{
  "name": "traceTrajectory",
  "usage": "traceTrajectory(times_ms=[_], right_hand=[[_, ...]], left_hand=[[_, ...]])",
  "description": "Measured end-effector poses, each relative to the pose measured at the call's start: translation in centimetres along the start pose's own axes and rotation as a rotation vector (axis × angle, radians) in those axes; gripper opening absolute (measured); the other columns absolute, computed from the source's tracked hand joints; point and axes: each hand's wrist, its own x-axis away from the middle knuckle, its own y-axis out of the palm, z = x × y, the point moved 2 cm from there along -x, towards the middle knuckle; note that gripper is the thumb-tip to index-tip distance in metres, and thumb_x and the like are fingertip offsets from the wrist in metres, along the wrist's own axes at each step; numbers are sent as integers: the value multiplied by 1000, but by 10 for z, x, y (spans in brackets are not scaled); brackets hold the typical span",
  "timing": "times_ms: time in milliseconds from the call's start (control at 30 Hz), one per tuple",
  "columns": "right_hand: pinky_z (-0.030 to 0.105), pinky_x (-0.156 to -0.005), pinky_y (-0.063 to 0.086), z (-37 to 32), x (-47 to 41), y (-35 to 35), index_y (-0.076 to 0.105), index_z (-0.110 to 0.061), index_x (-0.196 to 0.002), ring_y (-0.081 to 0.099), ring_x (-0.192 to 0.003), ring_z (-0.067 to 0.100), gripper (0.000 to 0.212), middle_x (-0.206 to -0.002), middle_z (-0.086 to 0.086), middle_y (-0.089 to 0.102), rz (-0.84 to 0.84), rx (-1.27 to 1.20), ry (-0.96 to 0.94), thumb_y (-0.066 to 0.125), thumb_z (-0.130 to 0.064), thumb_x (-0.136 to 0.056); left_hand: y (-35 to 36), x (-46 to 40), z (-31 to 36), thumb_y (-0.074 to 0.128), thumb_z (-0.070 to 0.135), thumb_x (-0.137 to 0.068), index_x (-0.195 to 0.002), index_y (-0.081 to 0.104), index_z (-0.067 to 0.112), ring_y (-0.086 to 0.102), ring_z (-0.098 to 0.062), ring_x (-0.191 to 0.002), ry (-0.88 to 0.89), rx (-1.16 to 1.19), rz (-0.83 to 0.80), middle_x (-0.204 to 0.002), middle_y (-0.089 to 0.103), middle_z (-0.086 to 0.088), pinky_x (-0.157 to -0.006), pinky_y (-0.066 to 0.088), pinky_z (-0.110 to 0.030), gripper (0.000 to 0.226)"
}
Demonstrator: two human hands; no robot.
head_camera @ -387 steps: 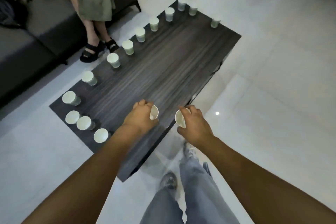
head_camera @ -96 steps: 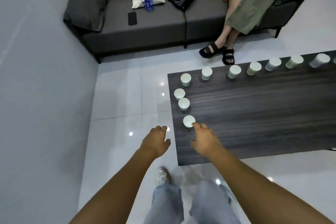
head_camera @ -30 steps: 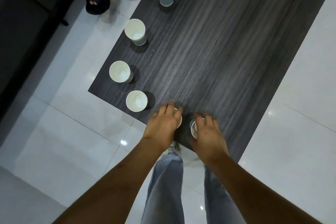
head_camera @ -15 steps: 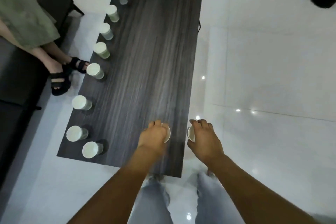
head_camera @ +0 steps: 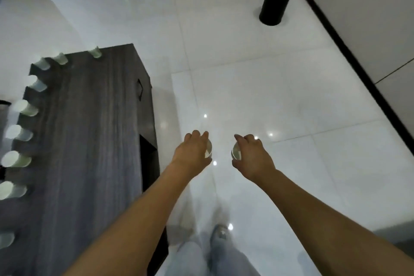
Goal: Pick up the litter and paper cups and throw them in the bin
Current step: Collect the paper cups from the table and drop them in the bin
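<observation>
Two hands, left hand (head_camera: 193,152) and right hand (head_camera: 251,155), each clasp a small white paper cup (head_camera: 208,150) in curled fingers over bare glossy floor tiles (head_camera: 280,101), right of the dark wood-grain surface (head_camera: 89,141) edge, the black cylindrical bin (head_camera: 273,6) well ahead.

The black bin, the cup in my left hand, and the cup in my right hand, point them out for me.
black bin (head_camera: 272,10), head view, on its outer side wall.
left-hand cup (head_camera: 208,149), head view, on the rim edge showing past the fingers.
right-hand cup (head_camera: 236,152), head view, on its visible open mouth.
</observation>
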Motion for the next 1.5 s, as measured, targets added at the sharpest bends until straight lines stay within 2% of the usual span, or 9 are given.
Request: traceTrajectory(times_ms=[233,433,833,1000,1267,1500], right_hand=[[38,-91,48,56,-69,-100,30,-20,-146,37,-124,25,69,-136,5,38,91,-33,100,63,-26,-86],[38,-89,49,65,-180,-177,30,-21,-146,38,-124,25,71,-136,4,38,146,-49,112,64,-27,-85],[37,-89,49,95,-399,-333,29,-21,-147,39,-123,26,72,-137,5,39,164,-109,191,63,-28,-84],[36,-92,47,146,-483,-400,27,-20,-149,37,-126,26,74,-139,5,38,158,-110,216,64,-28,-85],[38,-98,45,236,-635,-556,28,-19,-149,37,-127,27,74,-138,7,38,204,-135,203,65,-26,-85],[38,-99,44,281,-752,-646,29,-18,-149,39,-127,26,75,-137,7,40,202,-169,180,66,-27,-85]], left_hand=[[-67,-99,63,59,36,-88,-146,25,18,37,-23,-123,139,-48,29,-134,39,-4,-88,49,-38,69],[-131,-222,77,59,37,-87,-142,31,19,40,-22,-119,169,-54,59,-130,42,-3,-83,50,-38,65],[-270,-469,124,59,36,-87,-141,33,18,40,-22,-119,226,-88,36,-130,42,-3,-85,50,-38,63],[-306,-582,177,62,34,-85,-142,33,17,39,-23,-122,256,-91,7,-133,42,-4,-88,49,-38,66],[-383,-769,286,62,34,-85,-141,34,17,38,-23,-123,249,-21,38,-133,41,-4,-90,47,-37,65],[-432,-898,330,63,35,-84,-140,35,17,37,-23,-123,221,-10,34,-133,41,-3,-89,47,-37,65]])
